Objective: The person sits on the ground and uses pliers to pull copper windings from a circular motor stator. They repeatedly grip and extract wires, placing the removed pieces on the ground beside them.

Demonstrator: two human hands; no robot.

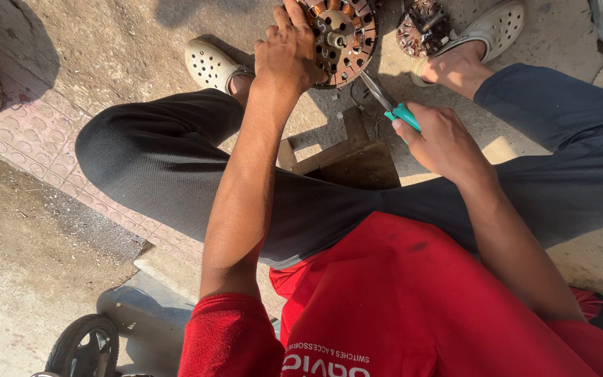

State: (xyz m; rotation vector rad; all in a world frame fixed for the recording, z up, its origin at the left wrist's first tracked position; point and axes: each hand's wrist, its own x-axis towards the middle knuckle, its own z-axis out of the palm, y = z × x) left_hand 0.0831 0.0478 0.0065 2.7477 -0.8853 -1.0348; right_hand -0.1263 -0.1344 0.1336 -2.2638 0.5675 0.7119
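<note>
We see the motor stator (340, 35) on the ground between our two feet, with our left hand (289, 50) on its left rim. Right of that hand, our right hand (441, 143) holds pliers (391, 103) whose tips reach the stator's lower edge. A second winding (423, 28) lies just right of the stator.

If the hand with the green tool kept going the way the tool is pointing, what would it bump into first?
Most likely the round motor part with copper windings, steadied by the left hand. The right hand aims the green-handled tool up toward its lower edge, though depth is hard to judge.
</note>
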